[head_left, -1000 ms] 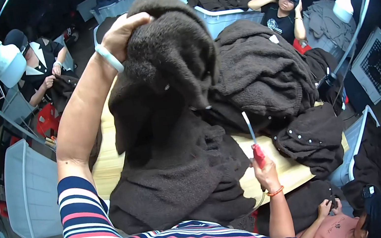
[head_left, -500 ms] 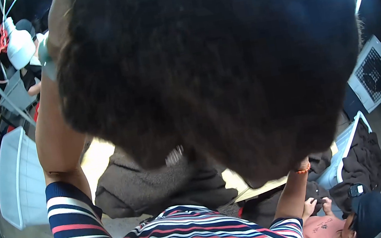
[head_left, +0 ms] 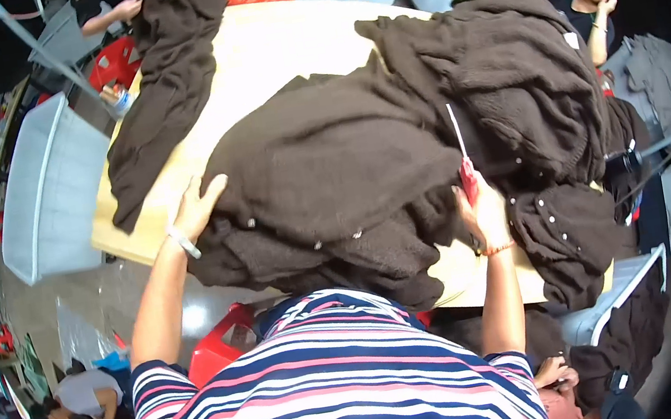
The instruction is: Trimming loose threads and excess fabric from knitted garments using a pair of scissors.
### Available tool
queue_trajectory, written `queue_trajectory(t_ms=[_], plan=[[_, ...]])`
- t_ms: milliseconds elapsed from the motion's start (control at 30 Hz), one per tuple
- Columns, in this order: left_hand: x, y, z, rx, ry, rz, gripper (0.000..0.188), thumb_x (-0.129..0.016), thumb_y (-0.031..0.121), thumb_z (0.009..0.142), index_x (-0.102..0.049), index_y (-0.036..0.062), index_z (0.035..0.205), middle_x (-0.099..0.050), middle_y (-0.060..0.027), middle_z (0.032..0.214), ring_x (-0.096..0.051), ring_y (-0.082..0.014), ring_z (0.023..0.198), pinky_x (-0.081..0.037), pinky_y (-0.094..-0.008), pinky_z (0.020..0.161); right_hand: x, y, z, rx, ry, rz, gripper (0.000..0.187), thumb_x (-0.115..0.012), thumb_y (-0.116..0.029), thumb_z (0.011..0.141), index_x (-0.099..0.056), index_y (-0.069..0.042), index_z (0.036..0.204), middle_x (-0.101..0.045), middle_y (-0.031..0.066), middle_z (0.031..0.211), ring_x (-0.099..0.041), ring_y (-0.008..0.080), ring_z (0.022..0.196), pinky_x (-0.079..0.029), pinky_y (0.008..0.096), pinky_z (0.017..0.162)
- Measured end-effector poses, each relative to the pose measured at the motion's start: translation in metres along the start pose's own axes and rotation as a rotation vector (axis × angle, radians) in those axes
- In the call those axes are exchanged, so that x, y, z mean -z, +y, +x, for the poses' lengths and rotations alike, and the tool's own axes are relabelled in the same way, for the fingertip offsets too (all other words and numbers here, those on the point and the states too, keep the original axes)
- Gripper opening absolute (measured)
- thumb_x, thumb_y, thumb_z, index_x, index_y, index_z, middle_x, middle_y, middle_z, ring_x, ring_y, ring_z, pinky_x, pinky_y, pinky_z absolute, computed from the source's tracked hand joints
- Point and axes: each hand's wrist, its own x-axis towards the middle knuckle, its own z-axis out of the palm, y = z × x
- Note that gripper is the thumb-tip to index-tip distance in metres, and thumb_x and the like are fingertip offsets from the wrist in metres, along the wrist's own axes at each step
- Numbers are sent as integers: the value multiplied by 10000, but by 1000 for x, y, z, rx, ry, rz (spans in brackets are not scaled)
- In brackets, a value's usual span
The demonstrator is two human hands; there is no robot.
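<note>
A dark brown knitted cardigan (head_left: pixel 335 152) with small pale buttons along its edge lies spread across the table in front of me. Its near edge hangs over the table's front. My left hand (head_left: pixel 197 209) is open at the cardigan's left edge, thumb apart from the fingers, touching or just beside the cloth. In my right hand (head_left: pixel 487 212), closed around the handle, are red-handled scissors (head_left: pixel 466 171). Their thin pale blade points away from me over the cloth, and whether the blades are together is too fine to make out.
More brown garments (head_left: pixel 520 75) are heaped on the right of the pale wooden table (head_left: pixel 261 46). Another brown garment (head_left: pixel 174 103) lies at the far left, near a person's hand (head_left: pixel 127 11). Plastic bins (head_left: pixel 52 193) stand around. A red stool (head_left: pixel 220 342) is by my left side. Other people sit nearby.
The brown cloth that was held up and filled the view is down on the table. Both my arms have lowered, and the scissors now show in my right hand.
</note>
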Motion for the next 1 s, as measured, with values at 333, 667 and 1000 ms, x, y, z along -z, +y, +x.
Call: queue_trajectory(t_ms=[333,667,1000], plan=[[4,10,-15,-438,65,324,660,-714,132,763,-482,15,1370,-522,-202,1315,-492,-317,1256,-362,-371,1077,15,-77,-3,113,-196,133,585,-717,-127,809,-517,-81,1357,-660,153,1091,-672,267,879,-526,349,811],[47,54,6,-216,-99,-1026,292,-519,13,919,-600,-28,1196,-668,-121,1141,-649,-223,1031,-497,-340,963,22,-26,30,64,-350,510,312,-585,-8,824,-557,24,1133,-660,94,939,-645,157,803,-499,287,697],[2,41,12,-541,152,606,538,-508,-37,662,-611,30,1186,-587,-186,1201,-486,-378,1213,-378,-432,1052,6,-11,27,8,-298,242,184,-684,-186,806,-619,-13,806,-649,70,685,-622,180,650,-488,336,648]])
